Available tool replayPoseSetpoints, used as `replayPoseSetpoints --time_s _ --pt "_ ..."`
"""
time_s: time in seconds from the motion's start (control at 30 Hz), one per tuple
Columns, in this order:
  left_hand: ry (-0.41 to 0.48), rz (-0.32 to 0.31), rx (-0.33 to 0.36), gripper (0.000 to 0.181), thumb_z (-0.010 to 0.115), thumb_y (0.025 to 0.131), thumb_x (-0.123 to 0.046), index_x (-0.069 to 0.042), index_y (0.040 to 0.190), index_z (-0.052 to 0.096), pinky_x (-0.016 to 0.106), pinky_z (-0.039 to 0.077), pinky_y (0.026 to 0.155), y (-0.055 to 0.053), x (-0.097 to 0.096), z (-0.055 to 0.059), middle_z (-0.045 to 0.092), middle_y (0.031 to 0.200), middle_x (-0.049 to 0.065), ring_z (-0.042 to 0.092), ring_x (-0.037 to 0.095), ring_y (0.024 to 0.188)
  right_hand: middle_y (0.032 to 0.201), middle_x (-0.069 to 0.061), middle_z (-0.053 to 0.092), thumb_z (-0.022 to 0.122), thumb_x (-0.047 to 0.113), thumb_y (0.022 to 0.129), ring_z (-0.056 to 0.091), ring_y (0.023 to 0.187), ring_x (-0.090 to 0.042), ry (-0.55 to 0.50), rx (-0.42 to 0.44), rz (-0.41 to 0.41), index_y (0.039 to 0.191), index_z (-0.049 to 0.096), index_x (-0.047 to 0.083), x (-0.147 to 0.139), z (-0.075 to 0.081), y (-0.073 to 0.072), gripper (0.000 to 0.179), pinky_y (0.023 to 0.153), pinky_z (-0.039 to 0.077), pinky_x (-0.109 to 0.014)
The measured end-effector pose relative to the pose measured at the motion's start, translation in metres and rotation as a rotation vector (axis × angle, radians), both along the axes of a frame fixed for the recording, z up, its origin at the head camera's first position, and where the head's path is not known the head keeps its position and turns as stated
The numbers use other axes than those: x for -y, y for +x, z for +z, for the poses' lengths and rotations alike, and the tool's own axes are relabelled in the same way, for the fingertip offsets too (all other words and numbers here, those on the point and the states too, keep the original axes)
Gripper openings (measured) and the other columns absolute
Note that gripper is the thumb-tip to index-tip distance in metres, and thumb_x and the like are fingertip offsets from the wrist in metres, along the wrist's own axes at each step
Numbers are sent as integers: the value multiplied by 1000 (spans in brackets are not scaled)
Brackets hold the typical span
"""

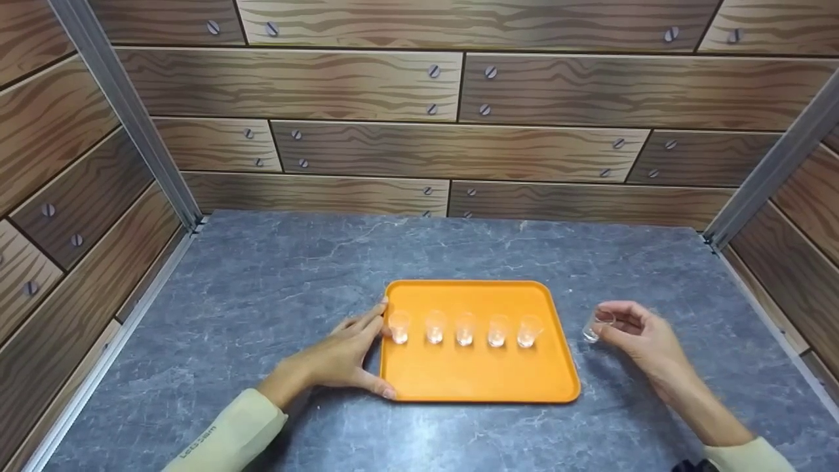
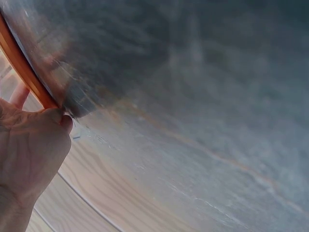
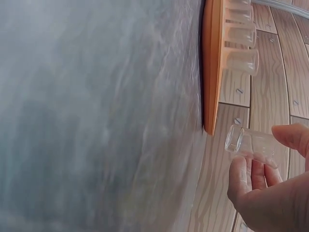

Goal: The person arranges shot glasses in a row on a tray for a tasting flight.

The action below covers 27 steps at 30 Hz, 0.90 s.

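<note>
An orange tray (image 1: 472,377) lies on the table with several clear shot glasses (image 1: 465,329) standing upright in a row across it. My left hand (image 1: 344,357) rests along the tray's left edge, fingers stretched out and the thumb at the near left corner. To the right of the tray, my right hand (image 1: 645,337) pinches another shot glass (image 1: 593,328) between thumb and fingers. In the right wrist view, the thick base of this held shot glass (image 3: 248,143) points toward the table and the fingers curve under its side.
The table (image 1: 282,262) has a grey marbled top. Wood-plank patterned walls (image 1: 367,151) enclose it at the back and both sides, with metal posts (image 1: 131,111) at the corners.
</note>
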<state>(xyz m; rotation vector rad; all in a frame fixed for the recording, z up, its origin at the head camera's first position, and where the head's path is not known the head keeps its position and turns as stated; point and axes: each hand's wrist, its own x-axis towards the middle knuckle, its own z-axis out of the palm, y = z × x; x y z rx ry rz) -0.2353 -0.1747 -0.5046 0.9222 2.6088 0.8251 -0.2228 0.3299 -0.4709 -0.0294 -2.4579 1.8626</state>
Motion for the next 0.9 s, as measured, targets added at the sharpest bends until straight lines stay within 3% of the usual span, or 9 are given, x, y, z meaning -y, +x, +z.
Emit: replayPoseSetpoints --time_s 0.67,0.9 --pt "-22 0 -32 91 86 78 -77 -21 141 50 62 11 129 -1 -3 -2 12 181 18 16 35 165 117 -8 71 82 4 98 70 104 -9 3 12 43 134 62 -12 26 -1 3 44 89 58 -22" --pt "-7 0 -34 91 88 78 -73 -20 140 49 62 15 129 0 -1 -2 11 180 21 15 34 165 123 -14 71 84 12 99 70 106 -10 64 13 92 134 63 -9 33 -3 -1 47 91 56 -21"
